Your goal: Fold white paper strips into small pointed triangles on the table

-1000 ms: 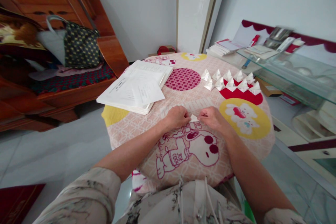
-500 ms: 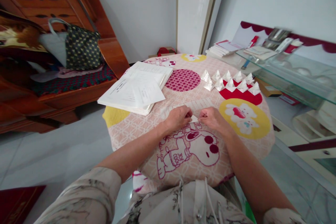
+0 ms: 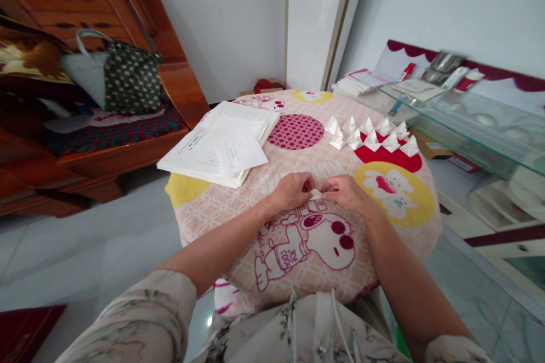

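Note:
A small folded piece of white paper [image 3: 315, 194] is held between my two hands, low over the patterned tablecloth. My left hand [image 3: 293, 189] pinches its left side, fingers curled. My right hand [image 3: 344, 191] grips the right side with thumb and fingertips together. Much of the paper is hidden by the fingers. Beyond my right hand, several pointed folded paper pieces [image 3: 371, 140] stand in two rows. To the left of my hands lies a stack of printed white sheets [image 3: 213, 142], with a smaller loose sheet on top.
The round table has a pink cloth [image 3: 221, 204] with cartoon prints. At right stands a glass shelf [image 3: 451, 113] with metal bowls [image 3: 445, 62] and a pile of papers [image 3: 360, 80]. A wooden bench [image 3: 128, 142] at left carries a dotted bag [image 3: 131, 76].
My fingers have shifted slightly on the paper, and less of its white face shows between them. The view has tilted a little; the rows and the stack have stayed in place.

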{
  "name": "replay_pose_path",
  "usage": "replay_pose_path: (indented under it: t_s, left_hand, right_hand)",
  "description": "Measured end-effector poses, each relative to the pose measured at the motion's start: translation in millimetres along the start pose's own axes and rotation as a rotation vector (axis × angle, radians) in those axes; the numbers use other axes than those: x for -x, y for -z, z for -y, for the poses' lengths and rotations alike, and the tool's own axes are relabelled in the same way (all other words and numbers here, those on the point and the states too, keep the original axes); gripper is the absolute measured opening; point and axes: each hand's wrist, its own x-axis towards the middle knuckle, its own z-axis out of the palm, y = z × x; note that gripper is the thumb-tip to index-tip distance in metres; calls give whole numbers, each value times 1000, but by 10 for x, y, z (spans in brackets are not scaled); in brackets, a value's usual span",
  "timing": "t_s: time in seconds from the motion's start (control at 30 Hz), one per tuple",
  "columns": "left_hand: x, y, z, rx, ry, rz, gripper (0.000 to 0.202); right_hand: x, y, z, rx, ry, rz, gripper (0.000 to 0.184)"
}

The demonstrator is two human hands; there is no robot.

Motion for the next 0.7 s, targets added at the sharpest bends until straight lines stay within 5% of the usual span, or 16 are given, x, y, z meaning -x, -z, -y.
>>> replay_pose_path:
  t_s: [0.33,0.7]
  left_hand:
    - [-25,86,27,809,256,15,25]
    - [-6,89,-12,904,234,11,29]
  right_hand:
    - [-6,19,-60,-428,-67,31,37]
    - [42,-25,97,-549,-93,80,34]
